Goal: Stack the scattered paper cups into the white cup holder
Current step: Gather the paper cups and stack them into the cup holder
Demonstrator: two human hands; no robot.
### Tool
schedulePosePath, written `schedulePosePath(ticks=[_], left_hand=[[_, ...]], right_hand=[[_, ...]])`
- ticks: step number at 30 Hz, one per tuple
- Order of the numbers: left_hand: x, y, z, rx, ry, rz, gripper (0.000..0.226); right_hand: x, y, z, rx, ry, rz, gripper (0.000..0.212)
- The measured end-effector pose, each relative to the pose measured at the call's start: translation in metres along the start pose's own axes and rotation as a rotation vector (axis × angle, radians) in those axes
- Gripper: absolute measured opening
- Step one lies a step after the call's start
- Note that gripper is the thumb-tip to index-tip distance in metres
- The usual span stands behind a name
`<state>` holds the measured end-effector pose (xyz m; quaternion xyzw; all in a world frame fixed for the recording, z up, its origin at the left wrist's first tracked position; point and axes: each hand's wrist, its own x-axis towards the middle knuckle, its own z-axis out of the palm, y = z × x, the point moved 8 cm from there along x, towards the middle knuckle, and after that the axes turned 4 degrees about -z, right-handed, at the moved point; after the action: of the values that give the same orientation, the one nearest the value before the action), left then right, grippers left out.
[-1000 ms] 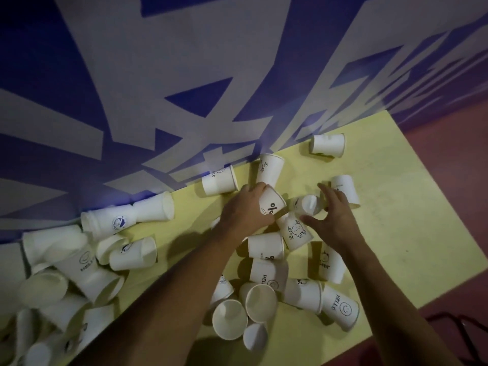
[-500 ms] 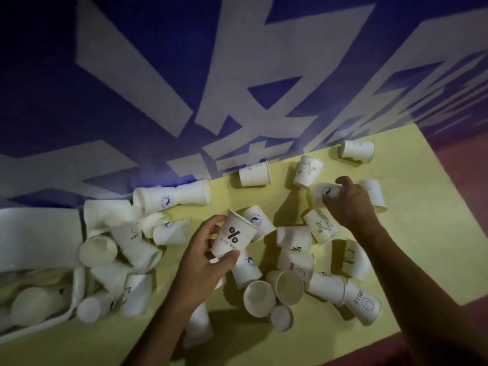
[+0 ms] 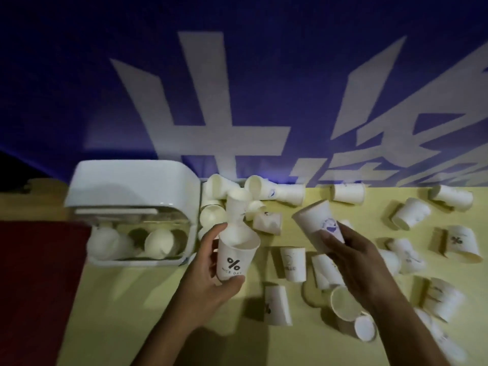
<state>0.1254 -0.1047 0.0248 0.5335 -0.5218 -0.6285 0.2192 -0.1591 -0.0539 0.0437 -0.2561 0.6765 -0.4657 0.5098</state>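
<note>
Pale yellow tabletop point(image 3: 158, 307), matte and flat, meets a blue backdrop point(image 3: 79, 101) printed with big angular white characters, and the white cup holder point(image 3: 126, 186), a glossy shell with rounded corners and a clear front showing cups inside, stands at its left end. Tapered paper cups point(image 3: 348, 192) lie scattered to the holder's right, most on their sides. The left hand point(image 3: 206, 283) curls round an upright cup marked % point(image 3: 235, 260) just beside the holder, while the right hand point(image 3: 353, 260) grips a tilted cup with a blue emblem point(image 3: 317, 220).
</note>
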Motion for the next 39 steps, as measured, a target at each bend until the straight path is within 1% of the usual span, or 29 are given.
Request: schedulePosePath(ticks=[2, 5, 7, 8, 10, 13, 14, 15, 19, 22, 26, 29, 31, 34, 36, 39], left_hand=[[-0.018, -0.006, -0.044, 0.01, 0.078, 0.021, 0.092], [-0.04, -0.015, -0.11, 0.014, 0.182, 0.046, 0.086], [-0.053, -0.026, -0.155, 0.007, 0.25, 0.065, 0.081], [-0.057, -0.03, -0.174, 0.013, 0.287, 0.081, 0.078], [-0.066, -0.038, -0.216, 0.042, 0.391, 0.126, 0.077], [-0.068, -0.048, -0.265, 0.065, 0.55, 0.19, 0.083], [-0.066, -0.051, -0.278, 0.082, 0.58, 0.203, 0.086], [-0.063, -0.055, -0.288, 0.104, 0.593, 0.214, 0.089], [-0.037, -0.064, -0.305, 0.253, 0.587, 0.288, 0.086], [-0.017, -0.071, -0.305, 0.315, 0.562, 0.286, 0.084], [0.004, -0.089, -0.3, 0.358, 0.478, 0.224, 0.081], [0.015, -0.105, -0.297, 0.377, 0.415, 0.184, 0.084], [0.018, -0.111, -0.298, 0.36, 0.379, 0.163, 0.088], [0.018, -0.111, -0.3, 0.31, 0.354, 0.194, 0.081], [0.02, -0.111, -0.302, 0.277, 0.346, 0.19, 0.08], [0.022, -0.116, -0.304, 0.234, 0.315, 0.122, 0.087]], right_hand=[[-0.013, 0.0, 0.054, 0.069, -0.072, 0.03, 0.079], [-0.027, 0.003, 0.125, 0.146, -0.145, 0.063, 0.075], [-0.035, 0.007, 0.17, 0.175, -0.185, 0.039, 0.083], [-0.04, 0.007, 0.188, 0.165, -0.203, 0.025, 0.078], [-0.047, 0.011, 0.227, 0.133, -0.243, 0.006, 0.056], [-0.053, 0.016, 0.266, 0.104, -0.258, -0.039, 0.049], [-0.053, 0.018, 0.277, 0.09, -0.253, -0.053, 0.044], [-0.053, 0.021, 0.286, 0.075, -0.249, -0.069, 0.044], [-0.053, 0.024, 0.314, -0.003, -0.228, -0.114, 0.061], [-0.053, 0.022, 0.328, -0.047, -0.217, -0.152, 0.064], [-0.05, 0.025, 0.336, -0.074, -0.163, -0.185, 0.07], [-0.047, 0.025, 0.342, -0.095, -0.133, -0.23, 0.082], [-0.047, 0.017, 0.348, -0.173, -0.116, -0.303, 0.087], [-0.049, -0.001, 0.371, -0.369, -0.139, -0.492, 0.08], [-0.049, -0.008, 0.393, -0.441, -0.169, -0.595, 0.076], [-0.044, -0.004, 0.419, -0.52, -0.193, -0.669, 0.08]])
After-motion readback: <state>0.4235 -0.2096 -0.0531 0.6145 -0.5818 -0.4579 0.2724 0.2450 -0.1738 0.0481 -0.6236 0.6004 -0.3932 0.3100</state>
